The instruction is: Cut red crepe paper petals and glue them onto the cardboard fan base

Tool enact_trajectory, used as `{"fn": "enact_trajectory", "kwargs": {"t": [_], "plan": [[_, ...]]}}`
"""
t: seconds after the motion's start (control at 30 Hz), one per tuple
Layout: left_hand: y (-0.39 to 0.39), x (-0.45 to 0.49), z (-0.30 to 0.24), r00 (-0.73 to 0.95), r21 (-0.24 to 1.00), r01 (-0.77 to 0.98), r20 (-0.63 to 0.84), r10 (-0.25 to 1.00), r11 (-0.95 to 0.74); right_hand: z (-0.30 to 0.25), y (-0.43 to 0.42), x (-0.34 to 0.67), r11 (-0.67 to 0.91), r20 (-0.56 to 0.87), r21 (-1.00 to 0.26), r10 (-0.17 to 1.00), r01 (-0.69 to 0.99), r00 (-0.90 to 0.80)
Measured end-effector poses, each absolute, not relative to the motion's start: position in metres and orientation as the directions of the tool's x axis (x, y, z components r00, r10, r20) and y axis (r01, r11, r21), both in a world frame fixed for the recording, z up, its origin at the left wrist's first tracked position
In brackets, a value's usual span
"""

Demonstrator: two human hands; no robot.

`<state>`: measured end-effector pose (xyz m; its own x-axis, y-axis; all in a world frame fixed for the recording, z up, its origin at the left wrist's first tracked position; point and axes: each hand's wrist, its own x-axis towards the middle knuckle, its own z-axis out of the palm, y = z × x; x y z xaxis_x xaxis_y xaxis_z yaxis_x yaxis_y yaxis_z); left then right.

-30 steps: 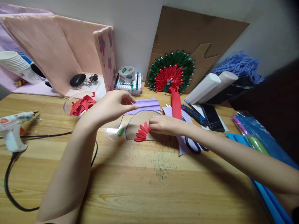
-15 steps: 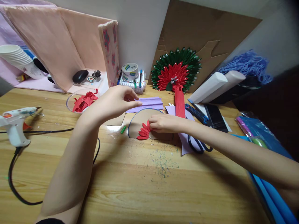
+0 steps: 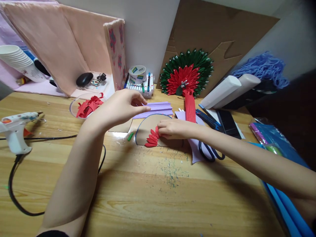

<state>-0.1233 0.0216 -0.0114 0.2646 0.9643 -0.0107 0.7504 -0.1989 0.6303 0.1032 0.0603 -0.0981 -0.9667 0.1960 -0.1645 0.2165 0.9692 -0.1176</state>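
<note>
Red petals cover only part of the semicircular cardboard, its upper left still bare, the right hand curled against them, grip hidden, the left hand loosely open, seemingly empty.

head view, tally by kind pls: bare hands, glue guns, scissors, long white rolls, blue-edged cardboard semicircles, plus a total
Bare hands: 2
Hot glue gun: 1
Scissors: 1
Long white rolls: 2
Blue-edged cardboard semicircle: 1
Total: 7
</note>
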Motion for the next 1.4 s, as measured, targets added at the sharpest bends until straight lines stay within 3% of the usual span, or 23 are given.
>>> {"fn": "enact_trajectory", "kwargs": {"t": [0.1, 0.23, 0.33, 0.43, 0.57, 0.77, 1.4], "plan": [[0.023, -0.123, -0.014, 0.267, 0.617, 0.758, 0.003, 0.964, -0.213, -0.101, 0.059, 0.114, 0.945, -0.041, -0.166, 0.278, 0.281, -0.960], [0.028, -0.106, -0.034, 0.349, 0.583, 0.768, -0.038, 0.936, -0.263, -0.111, 0.040, 0.128, 0.799, 0.142, -0.347, 0.562, 0.491, -0.815], [0.034, -0.084, -0.063, 0.407, 0.583, 0.764, -0.103, 0.908, -0.276, -0.122, 0.017, 0.131, 0.649, 0.178, -0.461, 0.736, 0.605, -0.653], [0.036, -0.063, -0.092, 0.405, 0.548, 0.791, -0.133, 0.905, -0.273, -0.132, 0.001, 0.129, 0.564, 0.206, -0.499, 0.815, 0.658, -0.542], [0.035, -0.050, -0.110, 0.378, 0.496, 0.816, -0.070, 0.923, -0.296, -0.143, -0.006, 0.126, 0.539, 0.260, -0.531, 0.838, 0.653, -0.480], [0.037, -0.047, -0.117, 0.401, 0.520, 0.798, -0.082, 0.912, -0.304, -0.153, -0.007, 0.123, 0.559, 0.344, -0.556, 0.829, 0.615, -0.441], [0.051, -0.058, -0.133, 0.420, 0.614, 0.748, -0.141, 0.896, -0.254, -0.162, -0.008, 0.125, 0.649, 0.384, -0.496, 0.760, 0.577, -0.525]]}}
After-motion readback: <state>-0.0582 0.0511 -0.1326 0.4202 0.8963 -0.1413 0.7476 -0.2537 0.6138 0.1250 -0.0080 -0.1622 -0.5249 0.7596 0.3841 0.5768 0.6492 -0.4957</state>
